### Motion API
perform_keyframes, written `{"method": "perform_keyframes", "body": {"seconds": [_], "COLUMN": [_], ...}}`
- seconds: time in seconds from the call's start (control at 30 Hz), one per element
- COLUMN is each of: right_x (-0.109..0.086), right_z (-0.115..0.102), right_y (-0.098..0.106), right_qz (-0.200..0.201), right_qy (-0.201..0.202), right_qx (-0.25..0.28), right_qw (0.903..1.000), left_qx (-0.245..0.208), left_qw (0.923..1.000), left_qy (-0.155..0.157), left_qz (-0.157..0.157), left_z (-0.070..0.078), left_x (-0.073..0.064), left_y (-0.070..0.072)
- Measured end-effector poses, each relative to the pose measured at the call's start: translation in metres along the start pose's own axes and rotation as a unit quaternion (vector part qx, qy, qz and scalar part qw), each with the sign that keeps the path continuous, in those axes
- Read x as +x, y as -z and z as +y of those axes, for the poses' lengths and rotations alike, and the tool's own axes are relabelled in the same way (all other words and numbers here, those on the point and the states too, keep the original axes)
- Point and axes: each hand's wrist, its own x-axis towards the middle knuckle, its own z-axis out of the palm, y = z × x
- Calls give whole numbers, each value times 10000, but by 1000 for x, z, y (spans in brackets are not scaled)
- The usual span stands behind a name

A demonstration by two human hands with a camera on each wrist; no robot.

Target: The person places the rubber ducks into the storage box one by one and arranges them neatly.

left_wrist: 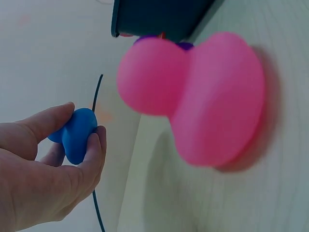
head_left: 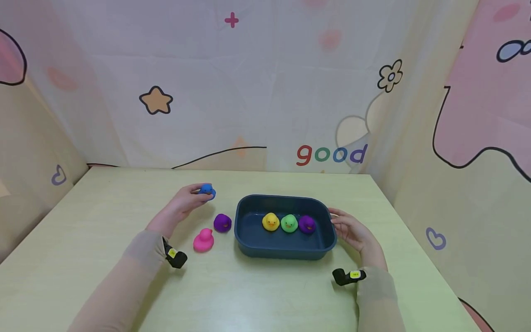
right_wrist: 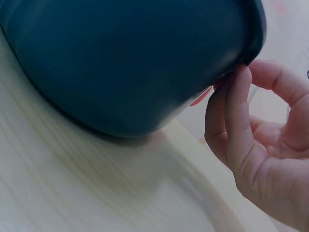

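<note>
In the head view my left hand (head_left: 188, 201) pinches a blue rubber duck (head_left: 207, 191) above the table, left of a dark blue plastic box (head_left: 286, 253). The left wrist view shows that duck (left_wrist: 77, 135) between thumb and fingers. My right hand (head_left: 352, 231) is at the box's right end, and its fingertips (right_wrist: 240, 77) grip just at the rim. Inside the box a yellow duck (head_left: 271, 222), a green duck (head_left: 289, 224) and a purple duck (head_left: 307, 224) sit in a row. A pink duck (head_left: 203, 240) and another purple duck (head_left: 222, 223) lie on the table near my left hand.
The pale wooden table (head_left: 274, 295) ends at the back against a printed cloth backdrop (head_left: 249, 92), with more cloth along both sides. A small black camera (head_left: 176, 257) is strapped to my left wrist, another black camera (head_left: 348, 276) to my right.
</note>
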Motion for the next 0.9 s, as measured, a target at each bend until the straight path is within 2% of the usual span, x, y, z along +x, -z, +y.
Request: {"method": "perform_keyframes", "body": {"seconds": [0.47,0.67,0.9], "right_x": [-1,-1,0], "right_z": [-1,-1,0], "right_y": [-1,-1,0], "right_qz": [104,100,90], "right_qy": [-24,-63,-51], "right_qx": [18,60,13], "right_qw": [9999,9999,9999], "left_qx": [-28,76,154], "left_qw": [9990,9986,9981], "left_qy": [-192,-161,-128], "left_qz": [-396,-505,-581], "left_z": [25,39,46], "left_x": [2,0,2], "left_y": [-44,-67,-93]}}
